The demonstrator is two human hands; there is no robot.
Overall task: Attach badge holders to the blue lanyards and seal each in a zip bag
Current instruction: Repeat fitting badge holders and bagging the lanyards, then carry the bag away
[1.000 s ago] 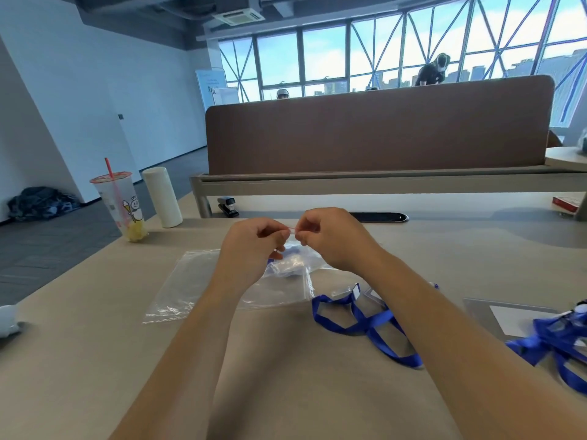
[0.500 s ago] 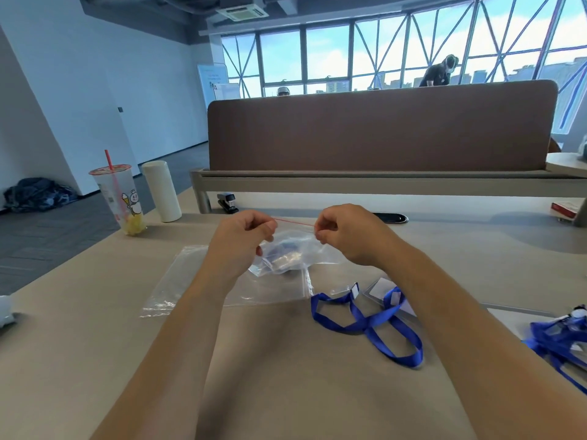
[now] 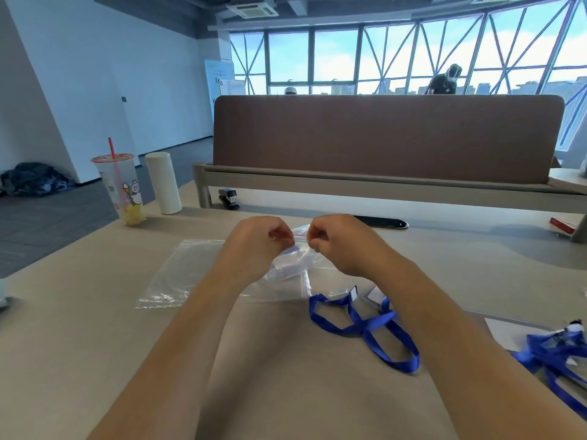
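Note:
My left hand (image 3: pixel 259 246) and my right hand (image 3: pixel 338 241) pinch the top strip of a clear zip bag (image 3: pixel 293 260), lifted a little above the desk. Something pale blue shows inside it. The two hands are close together, thumbs and forefingers on the seal. A flat pile of empty clear zip bags (image 3: pixel 178 274) lies under and left of them. A loose blue lanyard (image 3: pixel 365 328) lies on the desk near my right forearm. More blue lanyards with badge holders (image 3: pixel 556 350) lie at the right edge.
A drink cup with a red straw (image 3: pixel 122 192) and a white cylinder (image 3: pixel 163 182) stand at the back left. A black stapler (image 3: pixel 228 198) sits by the brown desk partition (image 3: pixel 381 138). A red box (image 3: pixel 562 223) lies far right. People sit beyond the partition.
My hands spread apart along the bag's top strip half a second ago, then came back close together. The bag stays lifted between them.

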